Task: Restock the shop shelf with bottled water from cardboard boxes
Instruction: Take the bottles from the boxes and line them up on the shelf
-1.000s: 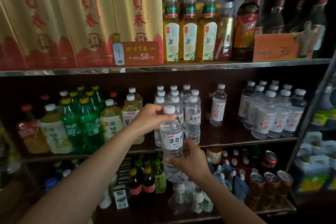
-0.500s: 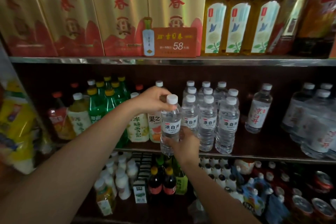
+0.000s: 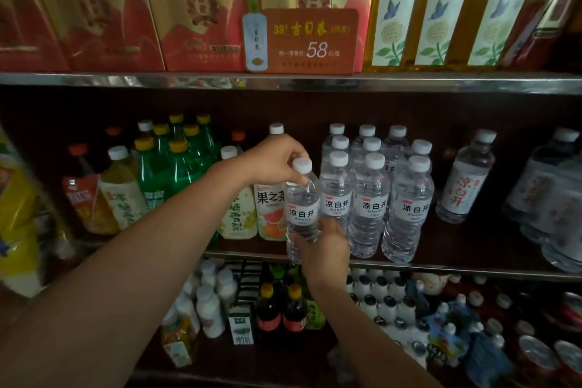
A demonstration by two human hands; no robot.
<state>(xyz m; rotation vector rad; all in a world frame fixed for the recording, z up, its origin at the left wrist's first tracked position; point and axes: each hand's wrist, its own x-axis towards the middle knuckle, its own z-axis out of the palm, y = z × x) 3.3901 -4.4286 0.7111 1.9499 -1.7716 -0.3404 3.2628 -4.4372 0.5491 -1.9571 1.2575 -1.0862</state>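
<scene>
A clear water bottle (image 3: 301,214) with a white cap and white label stands upright at the front edge of the middle shelf (image 3: 441,264), just left of a block of several identical water bottles (image 3: 371,198). My left hand (image 3: 277,162) pinches its neck just under the cap from the left. My right hand (image 3: 324,246) grips its lower body from the front. No cardboard box is in view.
Juice bottles (image 3: 271,211) and green soda bottles (image 3: 179,167) crowd the shelf to the left. A lone labelled water bottle (image 3: 466,179) and more water bottles stand to the right. Gold gift boxes (image 3: 195,3) and a price sign (image 3: 302,41) sit above; small bottles and cans fill the shelf below.
The bottle has moved up and in toward the middle shelf, beside the water block. Both hands keep hold of it. My view has moved closer to the shelf.
</scene>
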